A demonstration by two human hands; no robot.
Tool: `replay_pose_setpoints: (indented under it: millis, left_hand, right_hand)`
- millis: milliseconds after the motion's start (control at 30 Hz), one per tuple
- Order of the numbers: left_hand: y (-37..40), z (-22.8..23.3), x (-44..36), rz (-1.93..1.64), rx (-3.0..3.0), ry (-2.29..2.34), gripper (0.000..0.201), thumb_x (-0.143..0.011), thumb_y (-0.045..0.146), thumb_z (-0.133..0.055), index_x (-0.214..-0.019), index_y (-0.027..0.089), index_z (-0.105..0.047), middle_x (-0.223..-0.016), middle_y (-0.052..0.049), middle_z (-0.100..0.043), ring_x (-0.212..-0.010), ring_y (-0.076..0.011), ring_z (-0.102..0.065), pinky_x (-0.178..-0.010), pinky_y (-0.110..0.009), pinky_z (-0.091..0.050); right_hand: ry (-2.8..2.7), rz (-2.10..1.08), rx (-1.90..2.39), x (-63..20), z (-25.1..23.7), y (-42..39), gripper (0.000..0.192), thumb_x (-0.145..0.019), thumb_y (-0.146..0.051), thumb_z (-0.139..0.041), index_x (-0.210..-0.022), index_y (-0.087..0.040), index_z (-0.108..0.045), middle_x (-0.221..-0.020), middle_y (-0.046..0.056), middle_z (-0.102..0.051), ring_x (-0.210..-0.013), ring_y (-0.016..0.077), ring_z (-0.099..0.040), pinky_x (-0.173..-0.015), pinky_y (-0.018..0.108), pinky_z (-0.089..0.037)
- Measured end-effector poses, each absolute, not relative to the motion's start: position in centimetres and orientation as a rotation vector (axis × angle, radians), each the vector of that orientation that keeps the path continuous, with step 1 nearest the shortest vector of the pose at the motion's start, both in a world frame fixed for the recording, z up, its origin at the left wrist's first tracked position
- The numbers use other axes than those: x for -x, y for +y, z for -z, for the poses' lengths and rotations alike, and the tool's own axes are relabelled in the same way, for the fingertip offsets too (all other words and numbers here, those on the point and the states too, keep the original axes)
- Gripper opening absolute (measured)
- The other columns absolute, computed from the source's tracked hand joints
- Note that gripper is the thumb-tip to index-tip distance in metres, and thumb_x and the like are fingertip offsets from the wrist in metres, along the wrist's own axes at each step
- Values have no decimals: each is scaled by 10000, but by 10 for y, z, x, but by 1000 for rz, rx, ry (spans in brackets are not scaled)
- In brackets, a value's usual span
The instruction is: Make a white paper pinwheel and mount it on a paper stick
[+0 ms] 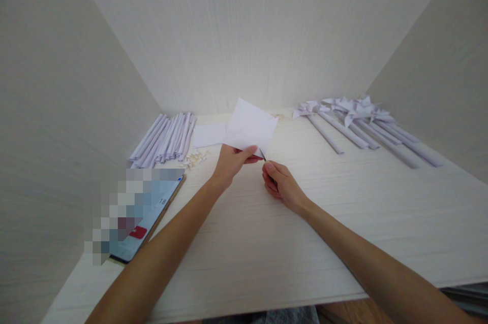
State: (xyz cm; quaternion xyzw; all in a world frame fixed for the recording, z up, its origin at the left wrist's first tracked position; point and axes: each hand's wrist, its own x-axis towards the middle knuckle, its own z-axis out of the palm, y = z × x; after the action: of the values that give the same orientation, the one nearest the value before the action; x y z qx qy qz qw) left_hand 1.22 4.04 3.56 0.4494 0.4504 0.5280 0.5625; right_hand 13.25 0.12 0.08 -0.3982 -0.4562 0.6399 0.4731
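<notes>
The left hand (231,161) is pinching the near edge of a white paper sheet (249,128) between thumb and fingers, holding it tilted up off the desk (343,222). The right hand (280,184) is curled around a small pair of scissors (263,155), of which only a dark tip is showing just beyond its grip, meeting the sheet's lower edge right beside the left thumb. Judging from this, the cutting step is just beginning: the blades are sitting at the edge of the paper, and the next move calls for steady tension from the left grip while the right hand is driving the cut away from the body, well clear of the left fingertips.

Both forearms are reaching forward and converging, wrists raised slightly above the desk, the left palm turned inward, the right knuckles facing up.

Beyond and left of the left grip, a bundle of rolled paper tubes (165,138) is lying with small paper scraps (195,159) nearby and another flat sheet (209,134). Far right of the right grip, finished paper pinwheels (354,116) are lying. A phone (147,215) is resting near the left forearm.
</notes>
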Motion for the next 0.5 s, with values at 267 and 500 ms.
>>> replay_pose_setpoints:
  millis: [267, 500]
  left_hand:
    - [39, -36, -12, -1236, -1067, 1063, 166, -593, 144, -668, -735, 88, -602, -648, -27, -669, -524, -123, -629, -543, -224, -551]
    - [40, -34, -11, -1227, -1078, 1082, 151, -590, 163, -679, -695, 91, -600, -681, -44, -673, -537, -130, -630, -576, -257, -553]
  right_hand:
    - [-1114, -1565, 996, -133, -3, 0, 373, -733, -489, -520, -561, -195, -369, -354, -112, -299, -271, 20, -202, -269, 173, -101]
    - [-1125, -1554, 979, -133, 0, 1, 366, -745, -477, -519, -563, -195, -373, -360, -110, -298, -272, 21, -199, -265, 177, -98]
